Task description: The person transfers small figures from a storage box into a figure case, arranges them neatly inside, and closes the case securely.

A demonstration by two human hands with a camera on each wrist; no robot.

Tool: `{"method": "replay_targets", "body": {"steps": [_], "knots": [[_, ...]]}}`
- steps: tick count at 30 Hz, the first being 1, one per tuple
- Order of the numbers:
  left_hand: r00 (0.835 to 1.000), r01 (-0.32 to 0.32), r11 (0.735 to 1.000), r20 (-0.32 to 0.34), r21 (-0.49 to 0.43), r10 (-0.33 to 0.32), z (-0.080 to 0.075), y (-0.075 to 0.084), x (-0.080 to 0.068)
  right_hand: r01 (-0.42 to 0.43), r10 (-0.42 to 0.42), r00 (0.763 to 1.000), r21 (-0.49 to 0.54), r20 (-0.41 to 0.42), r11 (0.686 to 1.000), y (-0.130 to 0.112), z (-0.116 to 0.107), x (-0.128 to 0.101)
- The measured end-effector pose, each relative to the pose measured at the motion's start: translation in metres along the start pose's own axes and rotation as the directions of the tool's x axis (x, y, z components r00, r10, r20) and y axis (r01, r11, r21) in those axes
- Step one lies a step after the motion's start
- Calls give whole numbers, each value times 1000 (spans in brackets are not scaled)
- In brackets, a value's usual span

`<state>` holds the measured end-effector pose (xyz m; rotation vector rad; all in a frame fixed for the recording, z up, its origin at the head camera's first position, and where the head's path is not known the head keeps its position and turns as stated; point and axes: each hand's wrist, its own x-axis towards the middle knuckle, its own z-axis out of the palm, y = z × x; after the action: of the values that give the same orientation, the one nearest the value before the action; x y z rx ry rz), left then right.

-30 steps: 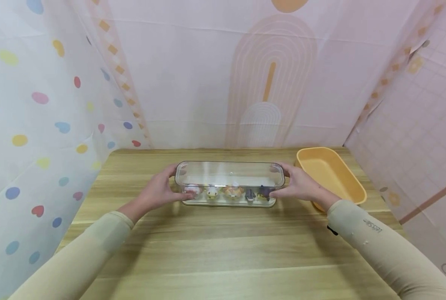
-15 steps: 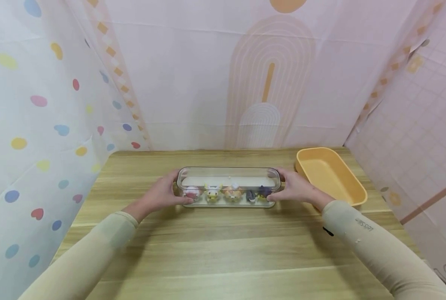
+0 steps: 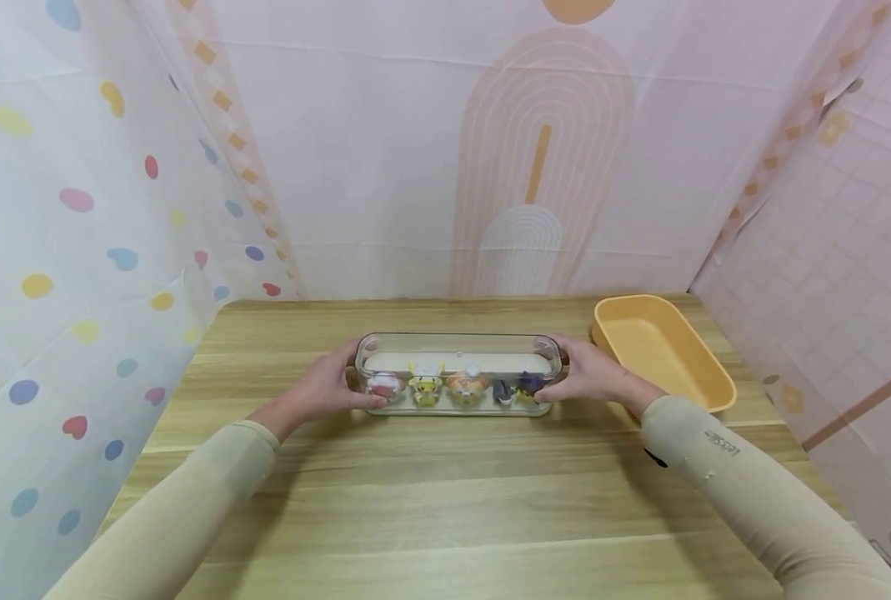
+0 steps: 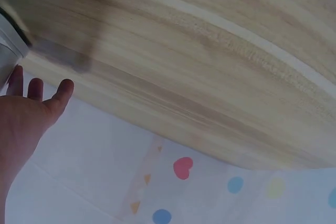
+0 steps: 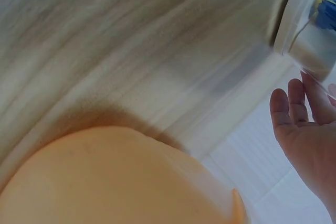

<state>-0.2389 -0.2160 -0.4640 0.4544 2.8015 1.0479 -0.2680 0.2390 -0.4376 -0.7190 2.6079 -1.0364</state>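
Note:
A long see-through display case cover (image 3: 458, 343) with rounded corners stands over a pale base (image 3: 445, 411) in the head view. Several small toy figures stand in a row inside, among them a yellow one (image 3: 426, 387), an orange one (image 3: 467, 387) and a dark grey one (image 3: 503, 392). At the cover's left end my left hand (image 3: 325, 386) grips it, thumb in front and fingers behind. My right hand (image 3: 591, 375) grips the right end the same way. Each wrist view catches only a corner of the case, beside the left hand (image 4: 26, 111) and the right hand (image 5: 310, 129).
To the right of my right hand lies an orange tray (image 3: 663, 350), close to the forearm. The wooden table (image 3: 445, 500) ends at the back against a patterned curtain (image 3: 377, 167), with more curtain along both sides.
Both hands have lowered the clear cover onto the base, around the figures. Over the last half second hands and case have stayed nearly still.

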Motion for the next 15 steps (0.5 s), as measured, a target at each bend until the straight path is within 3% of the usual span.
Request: {"method": "replay_targets", "body": {"steps": [9,15], "knots": [[1000,12,1000,-10,21,-12,5,-1,5,69,-69,998,-8,-2,998,12,10,7],[1000,16,999,18,-36,-16,3,-7,-1,-3,5,999,-44,38,999,11,6,-1]]}}
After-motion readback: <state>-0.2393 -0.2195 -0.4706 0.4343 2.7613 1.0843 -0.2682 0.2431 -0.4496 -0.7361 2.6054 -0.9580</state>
